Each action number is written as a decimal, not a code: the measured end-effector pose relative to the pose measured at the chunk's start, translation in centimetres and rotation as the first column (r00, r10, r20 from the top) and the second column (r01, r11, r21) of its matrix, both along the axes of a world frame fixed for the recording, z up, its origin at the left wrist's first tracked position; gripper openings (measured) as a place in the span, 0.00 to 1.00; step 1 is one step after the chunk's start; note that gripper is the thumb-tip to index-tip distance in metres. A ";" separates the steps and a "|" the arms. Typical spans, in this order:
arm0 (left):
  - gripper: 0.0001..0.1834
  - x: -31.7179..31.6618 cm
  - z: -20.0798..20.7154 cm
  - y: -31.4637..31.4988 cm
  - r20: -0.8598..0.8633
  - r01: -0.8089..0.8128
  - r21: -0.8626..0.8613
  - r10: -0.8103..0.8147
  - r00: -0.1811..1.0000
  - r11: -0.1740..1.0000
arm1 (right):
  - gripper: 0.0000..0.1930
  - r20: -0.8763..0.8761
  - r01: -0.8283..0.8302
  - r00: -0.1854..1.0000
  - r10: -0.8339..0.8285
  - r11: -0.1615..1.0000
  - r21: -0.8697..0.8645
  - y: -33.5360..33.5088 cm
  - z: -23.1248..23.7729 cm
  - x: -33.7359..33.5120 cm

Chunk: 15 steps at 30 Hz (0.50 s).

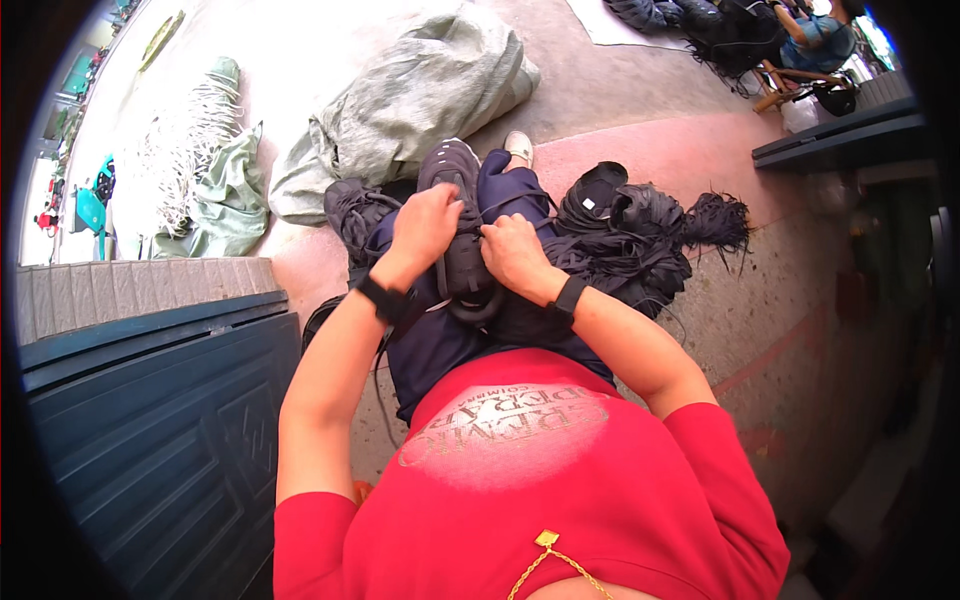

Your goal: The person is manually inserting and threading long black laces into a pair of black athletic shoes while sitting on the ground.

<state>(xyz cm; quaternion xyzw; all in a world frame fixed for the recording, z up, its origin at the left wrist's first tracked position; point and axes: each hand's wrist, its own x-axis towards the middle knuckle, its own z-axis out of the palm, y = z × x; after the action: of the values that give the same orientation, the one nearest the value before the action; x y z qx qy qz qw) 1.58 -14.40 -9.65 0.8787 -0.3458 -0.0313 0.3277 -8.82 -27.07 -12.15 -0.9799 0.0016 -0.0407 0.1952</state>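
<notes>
A black sneaker (465, 268) lies on my lap, its toe pointing away from me and its collar close to my belly. My left hand (425, 230) is closed over the left side of its lacing, fingertips curled in; what they grip is hidden. On the other side, my right hand (520, 262) pinches a dark shoelace (522, 200), which loops out over my trouser leg. Left of the shoe rests another dark shoe (352, 205), partly covered by my left arm. A heap of black shoes and laces (635, 235) lies to the right of my legs.
Beyond my feet lies a large grey-green woven sack (410, 95). Pale laces (205, 130) spill over a green sack (228, 200) at the left. A blue panelled door (170, 420) stands near my left side. At the far right a person (815, 45) sits beside dark shoes.
</notes>
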 end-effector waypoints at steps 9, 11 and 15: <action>0.26 3.3 1.4 -4.8 -0.792 0.038 0.164 0.108 0.601 0.986 | 0.05 0.043 -0.190 0.980 0.195 0.978 -0.091 0.2 1.1 0.7; 0.28 3.9 2.4 -3.9 -0.920 -0.133 0.078 0.123 0.371 0.988 | 0.04 -0.027 -0.260 0.964 0.265 0.913 -0.313 0.1 1.9 1.4; 0.25 4.2 3.4 -2.1 -0.948 -0.145 0.065 0.107 0.299 0.987 | 0.05 0.099 -0.292 0.936 0.339 0.901 -0.322 -0.8 2.6 1.5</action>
<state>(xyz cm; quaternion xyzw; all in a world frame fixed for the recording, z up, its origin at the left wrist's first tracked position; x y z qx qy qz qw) 5.80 -16.53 -6.29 0.7111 -0.0180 -0.5096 0.4840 -7.32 -27.83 -9.53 -0.9793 -0.1785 -0.0832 0.0468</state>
